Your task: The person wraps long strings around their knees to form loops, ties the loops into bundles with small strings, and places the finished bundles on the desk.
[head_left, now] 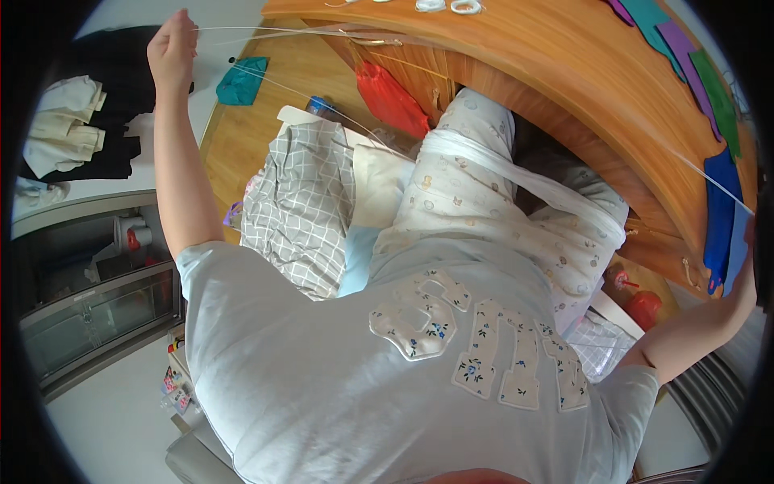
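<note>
Raised at the upper left, my left hand (173, 50) is closed on a thin white cord (266, 30). From there the cord stretches to the right over the edge of the wooden table (556, 56). Far out at the right rim, my right hand (750, 256) is partly lost in the dark border. A taut length of white cord runs to its fingers, which are mostly hidden. Another thin strand slants down toward my lap. Across my thighs lies a white cloth strip (556, 189), over patterned trousers.
Coloured flat pieces, among them a green piece (713, 93) and a blue piece (717, 218), lie along the table's right side. Small white coils (465, 7) rest at its far edge. A red bag (393, 98) hangs at the drawers. Grey checked cloth (298, 202) lies left of my legs.
</note>
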The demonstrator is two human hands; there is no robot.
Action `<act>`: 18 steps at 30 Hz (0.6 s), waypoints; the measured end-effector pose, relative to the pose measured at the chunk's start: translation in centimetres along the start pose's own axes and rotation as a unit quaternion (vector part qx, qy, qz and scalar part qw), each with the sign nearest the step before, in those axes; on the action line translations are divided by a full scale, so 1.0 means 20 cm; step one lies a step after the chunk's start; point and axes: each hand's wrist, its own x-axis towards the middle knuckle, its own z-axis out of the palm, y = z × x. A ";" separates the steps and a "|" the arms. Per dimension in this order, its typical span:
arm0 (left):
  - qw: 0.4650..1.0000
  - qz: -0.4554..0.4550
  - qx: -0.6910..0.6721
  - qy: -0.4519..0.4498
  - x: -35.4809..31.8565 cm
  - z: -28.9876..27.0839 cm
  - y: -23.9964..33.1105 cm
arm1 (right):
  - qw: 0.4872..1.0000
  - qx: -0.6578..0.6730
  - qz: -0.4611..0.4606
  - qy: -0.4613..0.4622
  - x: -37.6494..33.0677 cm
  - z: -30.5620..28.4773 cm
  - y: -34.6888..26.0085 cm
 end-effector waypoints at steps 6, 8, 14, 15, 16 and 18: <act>0.992 0.042 0.116 0.009 -0.09 0.25 0.41 | 0.963 -0.265 0.028 0.036 0.13 0.92 -0.11; 0.989 0.057 0.132 -0.024 -0.15 0.31 0.51 | 0.979 -0.154 -0.114 -0.064 0.25 1.26 -0.09; 0.974 0.127 0.067 -0.173 -0.16 0.59 0.74 | 0.976 0.113 -0.117 -0.146 0.50 1.89 0.09; 0.974 0.127 0.068 -0.172 -0.16 0.59 0.73 | 0.970 0.162 -0.057 -0.170 0.52 1.87 0.11; 0.971 0.119 0.070 -0.195 -0.15 0.59 0.73 | 0.959 0.210 0.004 -0.192 0.53 1.85 0.13; 0.963 0.097 0.074 -0.239 -0.15 0.59 0.70 | 0.954 0.198 0.054 -0.217 0.51 1.74 0.15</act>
